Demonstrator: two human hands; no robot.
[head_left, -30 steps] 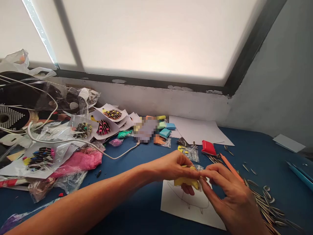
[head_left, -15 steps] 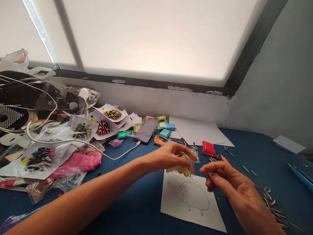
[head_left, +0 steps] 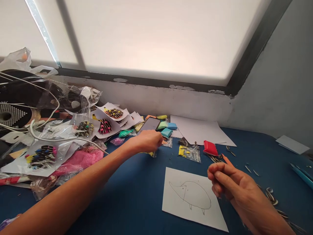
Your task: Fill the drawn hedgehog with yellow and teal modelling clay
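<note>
My left hand (head_left: 151, 141) is closed over a plastic packet of yellow modelling clay (head_left: 152, 154), low over the table by the phone (head_left: 150, 124); its fingers are mostly hidden. My right hand (head_left: 226, 181) is raised with thumb and fingertips pinched together. Whatever sits in that pinch is too small or hidden to name. Between the hands lies a white sheet (head_left: 188, 218) with a pencil outline of a hedgehog-like animal. Just behind it is a clear bag (head_left: 194, 154) with yellow pieces inside. Near the right hand sits a red clay packet (head_left: 210, 148).
Sunflower seeds (head_left: 271, 197) are scattered at the right. Finished seed-covered animals on paper (head_left: 113, 113), a pink cloth (head_left: 80, 161) and a white cable (head_left: 70, 139) crowd the left. Blue clay packets (head_left: 166, 132) and white sheets (head_left: 195, 127) lie along the wall.
My left hand has moved left and away from the right hand, carrying the yellow clay packet toward the phone. The bag with yellow pieces is uncovered. My right hand has shifted slightly.
</note>
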